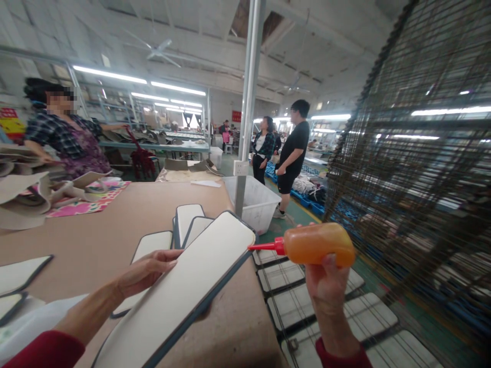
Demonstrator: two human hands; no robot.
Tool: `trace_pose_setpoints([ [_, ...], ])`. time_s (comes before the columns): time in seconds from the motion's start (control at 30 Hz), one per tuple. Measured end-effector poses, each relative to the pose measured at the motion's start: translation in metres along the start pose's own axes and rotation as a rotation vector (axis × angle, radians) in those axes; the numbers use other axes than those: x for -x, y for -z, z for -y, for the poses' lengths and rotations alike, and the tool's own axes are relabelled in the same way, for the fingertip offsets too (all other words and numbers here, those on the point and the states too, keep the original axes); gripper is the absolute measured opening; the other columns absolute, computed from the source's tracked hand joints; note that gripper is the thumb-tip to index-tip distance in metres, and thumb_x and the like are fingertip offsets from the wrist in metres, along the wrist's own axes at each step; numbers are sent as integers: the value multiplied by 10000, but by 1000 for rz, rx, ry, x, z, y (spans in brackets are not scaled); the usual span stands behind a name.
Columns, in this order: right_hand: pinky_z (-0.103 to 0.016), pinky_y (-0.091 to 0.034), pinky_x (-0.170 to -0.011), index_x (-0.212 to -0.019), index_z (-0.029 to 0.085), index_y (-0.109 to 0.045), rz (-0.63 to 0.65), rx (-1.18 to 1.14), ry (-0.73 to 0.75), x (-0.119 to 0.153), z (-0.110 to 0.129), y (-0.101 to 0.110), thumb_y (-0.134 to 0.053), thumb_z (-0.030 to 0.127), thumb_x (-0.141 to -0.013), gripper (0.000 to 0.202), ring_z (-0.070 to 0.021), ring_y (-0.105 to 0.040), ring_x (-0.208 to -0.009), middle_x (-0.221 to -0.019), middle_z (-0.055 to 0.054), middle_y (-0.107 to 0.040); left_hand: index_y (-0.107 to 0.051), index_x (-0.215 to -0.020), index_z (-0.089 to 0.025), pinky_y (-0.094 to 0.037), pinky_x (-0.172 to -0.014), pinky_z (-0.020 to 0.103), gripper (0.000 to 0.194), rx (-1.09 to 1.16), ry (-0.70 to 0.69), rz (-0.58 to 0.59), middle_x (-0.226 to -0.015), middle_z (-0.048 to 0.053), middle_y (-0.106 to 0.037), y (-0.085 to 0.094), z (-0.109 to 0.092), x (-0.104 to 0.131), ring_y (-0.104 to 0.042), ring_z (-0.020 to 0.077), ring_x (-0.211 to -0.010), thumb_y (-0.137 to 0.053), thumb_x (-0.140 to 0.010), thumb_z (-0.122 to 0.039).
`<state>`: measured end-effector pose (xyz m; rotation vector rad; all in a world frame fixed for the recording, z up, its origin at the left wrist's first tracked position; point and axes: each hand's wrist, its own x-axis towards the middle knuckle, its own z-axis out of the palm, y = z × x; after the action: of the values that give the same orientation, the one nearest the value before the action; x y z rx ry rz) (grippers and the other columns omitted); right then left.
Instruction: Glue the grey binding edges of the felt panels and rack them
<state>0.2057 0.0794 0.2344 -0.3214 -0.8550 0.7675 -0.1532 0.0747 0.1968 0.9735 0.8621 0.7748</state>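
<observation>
My left hand point(151, 271) grips the left edge of a long cream panel point(192, 276) with a dark border, thumb on its face; the fingers beneath are hidden. The panel slants up to the right over the brown table. In my right hand point(328, 281) is a squeeze bottle point(318, 244) of amber liquid, lying nearly level. Its red nozzle point(268, 246) points left, and the tip meets or nearly meets the panel's upper right edge. More bordered panels point(153, 243) lie on the table behind my left hand.
The brown table point(146, 199) carries fabric scraps point(88, 197) at the left. A metal post point(249, 102) and white bin point(257, 199) stand beyond. At right are a wire rack point(414, 153) and panels on wires point(291, 301). A person point(72, 133) works at left; two people stand behind.
</observation>
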Motion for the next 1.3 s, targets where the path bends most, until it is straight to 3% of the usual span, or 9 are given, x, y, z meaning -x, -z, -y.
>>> trace_pose_setpoints([
  [0.2, -526, -519, -812, -1177, 231, -558, 13, 2, 5, 2, -3, -4, -730, 329, -681, 533, -293, -659, -918, -1120, -123, -649, -592, -1230, -159, -532, -715, 301, 451, 42, -17, 6, -1044, 133, -698, -1, 4, -2, -678, 265, -871, -646, -784, -196],
  [0.6, -559, -461, -902, -1193, 231, -543, -7, 33, 0, 6, -6, -9, -738, 357, -658, 583, -323, -573, -1095, -1191, -125, -609, -611, -1203, -163, -538, -686, 277, 421, 83, -29, -4, -1035, 127, -703, -8, 7, -5, -688, 235, -826, -653, -785, -194],
  [1.03, -534, -504, -844, -1124, 214, -582, -11, 53, -37, 12, -9, -13, -726, 354, -666, 500, -287, -649, -936, -1101, -114, -653, -619, -1190, -162, -542, -681, 264, 431, 99, -44, -42, -1029, 130, -705, -13, 9, -7, -691, 219, -810, -678, -765, -201],
  [1.3, -565, -454, -903, -1064, 213, -615, -35, 59, -67, 15, -7, -17, -747, 355, -624, 481, -311, -629, -975, -1059, -77, -661, -630, -1172, -161, -541, -658, 241, 415, 125, -59, -34, -1004, 118, -715, -16, 10, -11, -694, 198, -778, -682, -761, -188],
])
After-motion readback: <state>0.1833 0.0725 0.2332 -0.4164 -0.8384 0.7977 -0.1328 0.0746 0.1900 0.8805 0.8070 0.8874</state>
